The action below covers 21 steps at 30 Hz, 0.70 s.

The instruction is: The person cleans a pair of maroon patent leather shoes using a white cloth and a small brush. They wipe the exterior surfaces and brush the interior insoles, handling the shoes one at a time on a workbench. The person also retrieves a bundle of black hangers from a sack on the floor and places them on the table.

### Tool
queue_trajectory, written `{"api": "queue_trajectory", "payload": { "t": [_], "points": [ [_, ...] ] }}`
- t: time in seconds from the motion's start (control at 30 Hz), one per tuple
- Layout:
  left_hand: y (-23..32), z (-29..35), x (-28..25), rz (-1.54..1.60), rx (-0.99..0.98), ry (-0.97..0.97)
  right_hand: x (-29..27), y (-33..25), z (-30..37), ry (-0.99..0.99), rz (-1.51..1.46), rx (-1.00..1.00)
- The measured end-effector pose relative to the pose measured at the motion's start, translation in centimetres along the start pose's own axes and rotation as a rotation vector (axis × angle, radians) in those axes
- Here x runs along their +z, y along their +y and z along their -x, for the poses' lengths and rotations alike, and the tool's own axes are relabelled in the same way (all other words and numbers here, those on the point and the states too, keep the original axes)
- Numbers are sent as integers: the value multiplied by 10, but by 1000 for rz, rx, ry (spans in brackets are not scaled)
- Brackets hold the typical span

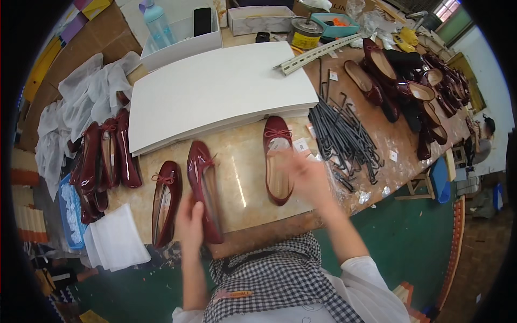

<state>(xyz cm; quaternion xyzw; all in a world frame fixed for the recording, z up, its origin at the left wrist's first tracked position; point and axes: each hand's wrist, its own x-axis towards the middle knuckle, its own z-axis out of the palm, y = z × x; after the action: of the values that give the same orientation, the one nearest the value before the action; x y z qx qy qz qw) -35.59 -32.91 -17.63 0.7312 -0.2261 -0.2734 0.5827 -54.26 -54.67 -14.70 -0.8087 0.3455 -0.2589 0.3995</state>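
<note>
My left hand (190, 218) grips a glossy burgundy ballet flat (197, 161) by its side, tilted near the table's front edge. Left of it another burgundy flat (168, 188) with a small bow lies on the table. My right hand (308, 175) is smeared by motion over a third flat (278, 185), partly covering its opening. That shoe points away from me, and crumpled white tissue (280, 144) shows in its toe. Whether my right fingers hold anything cannot be made out.
A stack of white sheets (215, 91) lies behind the shoes. Bent black rods (344, 132) are heaped to the right, with many burgundy flats (379, 64) beyond. More flats (110, 151) and a white cloth (117, 239) are at the left. A person (483, 142) is at far right.
</note>
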Motion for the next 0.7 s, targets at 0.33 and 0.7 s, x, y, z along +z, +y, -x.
{"api": "queue_trajectory", "payload": {
  "t": [0.33, 0.7],
  "points": [
    [11, -65, 126, -312, -25, -492, -55, 110, -88, 86, 752, 149],
    [4, -23, 83, 954, -387, -611, -86, 28, -25, 380, 314, 152]
  ]
}}
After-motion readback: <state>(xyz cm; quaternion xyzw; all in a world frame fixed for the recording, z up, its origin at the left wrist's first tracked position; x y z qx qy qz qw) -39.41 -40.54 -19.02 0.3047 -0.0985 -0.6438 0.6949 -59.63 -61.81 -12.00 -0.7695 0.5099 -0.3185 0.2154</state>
